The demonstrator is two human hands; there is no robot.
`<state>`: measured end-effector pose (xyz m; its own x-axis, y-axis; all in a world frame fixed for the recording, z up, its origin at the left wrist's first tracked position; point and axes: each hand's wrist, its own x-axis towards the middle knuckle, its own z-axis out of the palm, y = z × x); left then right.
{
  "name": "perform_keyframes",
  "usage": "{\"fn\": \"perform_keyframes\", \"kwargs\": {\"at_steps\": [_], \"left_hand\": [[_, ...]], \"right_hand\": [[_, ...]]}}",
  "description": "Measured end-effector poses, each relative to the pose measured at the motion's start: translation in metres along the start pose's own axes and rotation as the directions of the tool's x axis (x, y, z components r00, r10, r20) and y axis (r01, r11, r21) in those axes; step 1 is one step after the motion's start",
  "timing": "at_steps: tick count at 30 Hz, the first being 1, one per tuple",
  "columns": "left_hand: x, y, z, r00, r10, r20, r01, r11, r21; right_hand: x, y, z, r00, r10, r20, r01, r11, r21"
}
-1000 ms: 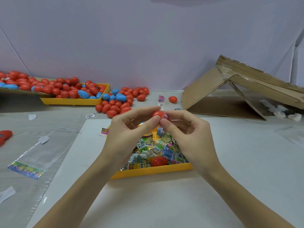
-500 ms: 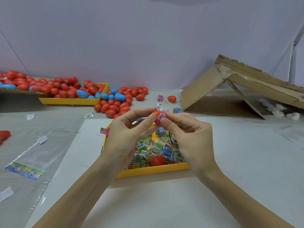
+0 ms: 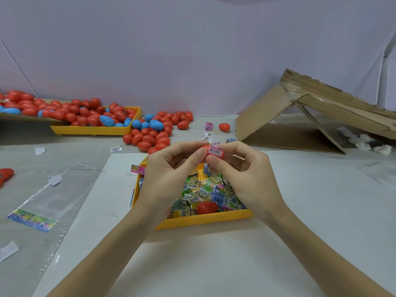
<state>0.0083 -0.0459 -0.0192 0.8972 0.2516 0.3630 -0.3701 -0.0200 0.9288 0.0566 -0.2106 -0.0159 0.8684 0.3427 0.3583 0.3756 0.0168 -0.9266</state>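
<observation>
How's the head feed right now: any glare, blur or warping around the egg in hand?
Head view: light soft and even, faint shadows under the yellow tray; the red egg pinched by left hand and right hand is sharp, its barcode label visible but not readable; slight sheen on the clear plastic sleeve at left; wide-angle lens stretches the forearms toward the bottom corners.

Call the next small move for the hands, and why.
Probably press the pink barcode label flat onto the red egg with a thumb. The left hand and right hand both pinch the egg above the yellow tray, and the label lies across its front, by the thumbs.
</observation>
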Motion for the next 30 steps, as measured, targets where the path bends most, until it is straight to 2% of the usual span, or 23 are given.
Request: {"fn": "perform_keyframes", "kwargs": {"at_steps": [5,8,13,21,26,30], "left_hand": [[-0.001,0.000,0.004,0.997,0.064,-0.036,-0.061,0.996,0.072],[-0.001,0.000,0.005,0.994,0.098,-0.040,-0.092,0.989,0.118],[-0.001,0.005,0.003,0.988,0.152,-0.028,-0.146,0.976,0.160],[0.000,0.007,0.001,0.981,0.193,-0.003,-0.190,0.965,0.183],[-0.001,0.005,0.002,0.982,0.186,0.038,-0.190,0.964,0.189],[-0.003,0.005,0.004,0.985,0.172,0.017,-0.173,0.967,0.189]], "right_hand": [[0.003,-0.001,-0.003,0.995,-0.091,0.039,0.096,0.985,-0.147],[0.004,0.000,-0.006,0.993,-0.096,0.062,0.104,0.983,-0.152],[0.006,-0.001,-0.008,0.995,0.018,0.103,-0.023,0.999,0.047],[0.007,-0.003,-0.005,0.981,0.118,0.152,-0.153,0.957,0.244],[0.006,-0.005,-0.011,0.993,0.081,0.091,-0.096,0.980,0.176],[0.006,-0.007,-0.010,0.995,-0.084,0.049,0.082,0.996,0.028]]}}
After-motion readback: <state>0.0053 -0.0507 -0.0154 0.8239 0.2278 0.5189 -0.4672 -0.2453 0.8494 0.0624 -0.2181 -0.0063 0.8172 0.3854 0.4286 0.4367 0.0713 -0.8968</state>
